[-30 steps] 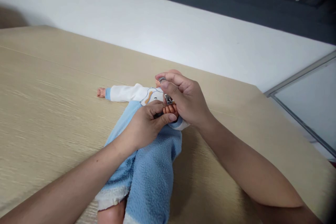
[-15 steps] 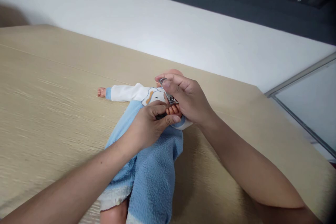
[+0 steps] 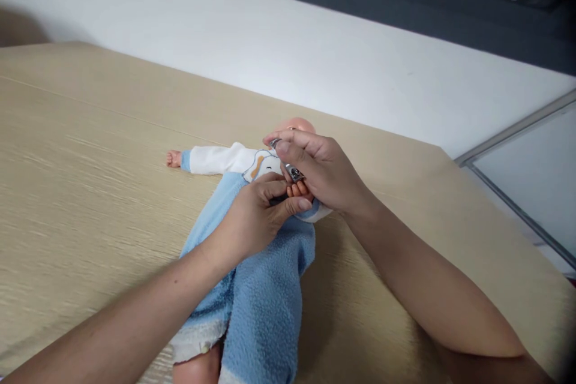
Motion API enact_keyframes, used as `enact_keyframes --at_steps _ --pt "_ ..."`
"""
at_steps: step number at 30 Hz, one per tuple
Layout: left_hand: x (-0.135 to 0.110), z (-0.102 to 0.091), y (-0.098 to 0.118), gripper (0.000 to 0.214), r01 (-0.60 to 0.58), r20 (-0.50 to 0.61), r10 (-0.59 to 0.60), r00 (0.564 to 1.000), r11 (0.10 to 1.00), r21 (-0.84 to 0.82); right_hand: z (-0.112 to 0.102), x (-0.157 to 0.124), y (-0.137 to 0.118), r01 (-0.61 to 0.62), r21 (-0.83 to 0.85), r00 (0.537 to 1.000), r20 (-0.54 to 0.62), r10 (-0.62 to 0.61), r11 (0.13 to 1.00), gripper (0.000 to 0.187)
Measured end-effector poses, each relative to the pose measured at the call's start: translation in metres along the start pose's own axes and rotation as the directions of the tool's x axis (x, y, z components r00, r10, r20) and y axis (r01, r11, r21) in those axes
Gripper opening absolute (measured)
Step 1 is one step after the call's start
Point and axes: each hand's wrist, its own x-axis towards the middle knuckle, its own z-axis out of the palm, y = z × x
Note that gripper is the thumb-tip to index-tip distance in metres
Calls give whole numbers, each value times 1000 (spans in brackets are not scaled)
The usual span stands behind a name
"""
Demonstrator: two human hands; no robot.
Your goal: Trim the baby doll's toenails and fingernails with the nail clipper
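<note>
The desk is bare pale wood on its left side. On it a doll in a blue fleece suit lies on its back, legs toward the person and head toward the wall. That puts its upper body within easy reach of both hands. Its free arm, in a white sleeve, lies flat and stretched out to the left, well apart from both hands.

The left hand comes in over the doll's belly and is closed. Thumb and forefinger pinch the doll's hand and lift it off the chest. The grip looks meant to steady the small hand and keep its fingertips sticking up, clear of the sleeve and suit.

Just above those fingertips is the clipper, a small metal one, slanted with its cutting end down against them and its lever end up and to the left. The right hand reaches in from the right and is closed round it, forefinger along the top of the lever and thumb underneath, as if to squeeze. I cannot tell whether the blades are closed.

So the doll's hand sits between the two hands, held by the left and touched by the clipper. The hands themselves nearly meet over the doll's chest. At the far right a glass panel stands beyond the desk's edge.
</note>
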Motion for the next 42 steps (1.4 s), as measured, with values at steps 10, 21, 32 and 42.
enact_keyframes --at_steps 10,21,32,42 --pt "-1 1 -3 27 -85 31 83 996 994 67 3 0 5 -75 106 982 -166 92 992 42" --pt "-7 2 -7 19 -220 127 193 973 941 259 10 1 5 -10 191 943 -324 73 981 40" --pt "-6 2 -6 20 -169 79 153 985 952 255 11 -11 -12 25 -117 964 -259 -55 993 42" --pt "-5 2 -8 20 -162 92 143 985 956 244 11 -10 -8 12 -175 972 -231 -53 984 44"
